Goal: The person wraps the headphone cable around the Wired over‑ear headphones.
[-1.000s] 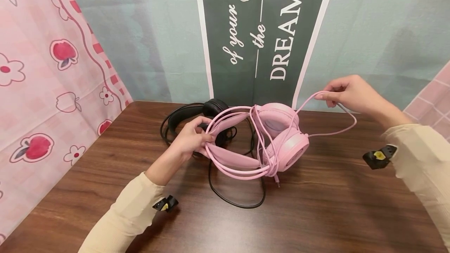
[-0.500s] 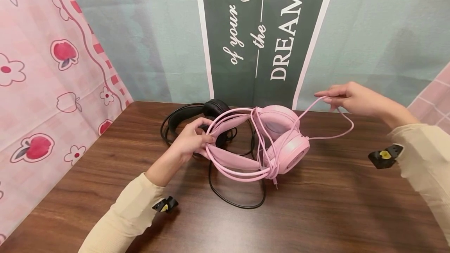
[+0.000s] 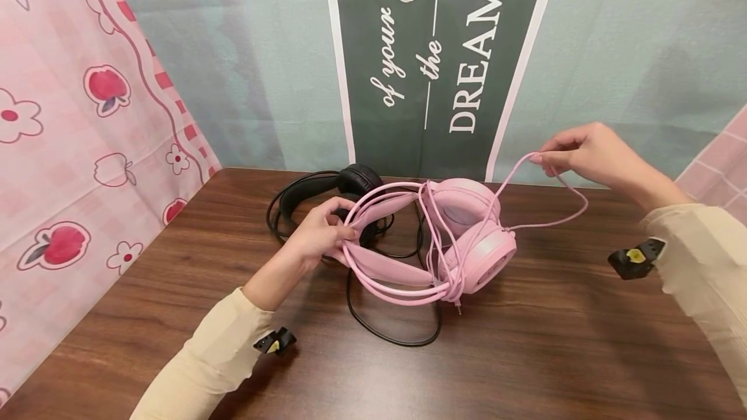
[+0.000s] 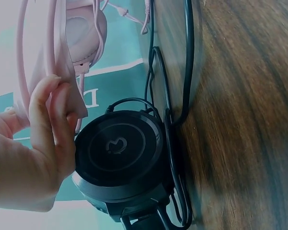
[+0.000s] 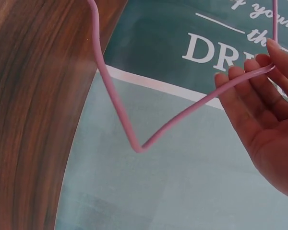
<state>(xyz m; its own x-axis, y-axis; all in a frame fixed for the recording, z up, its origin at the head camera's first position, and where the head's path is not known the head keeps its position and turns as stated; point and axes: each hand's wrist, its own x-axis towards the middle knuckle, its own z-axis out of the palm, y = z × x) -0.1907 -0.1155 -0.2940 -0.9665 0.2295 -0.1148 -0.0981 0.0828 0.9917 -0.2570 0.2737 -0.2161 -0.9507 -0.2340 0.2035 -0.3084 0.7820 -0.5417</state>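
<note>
Pink headphones [image 3: 482, 260] and their cord [image 3: 586, 202] in both hands [image 3: 320, 232] [image 3: 591, 153].

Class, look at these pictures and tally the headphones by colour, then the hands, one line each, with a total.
Pink headphones: 1
Black headphones: 1
Left hand and right hand: 2
Total: 4

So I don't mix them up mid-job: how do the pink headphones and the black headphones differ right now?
Pose: the left hand grips the pink headphones by the headband, while the black headphones lie on the table.
Cable: the pink headphones' pink cable is partly wound around them, with a length raised in the right hand; the black headphones' black cable lies loosely looped on the table.
Both are wired.
</note>
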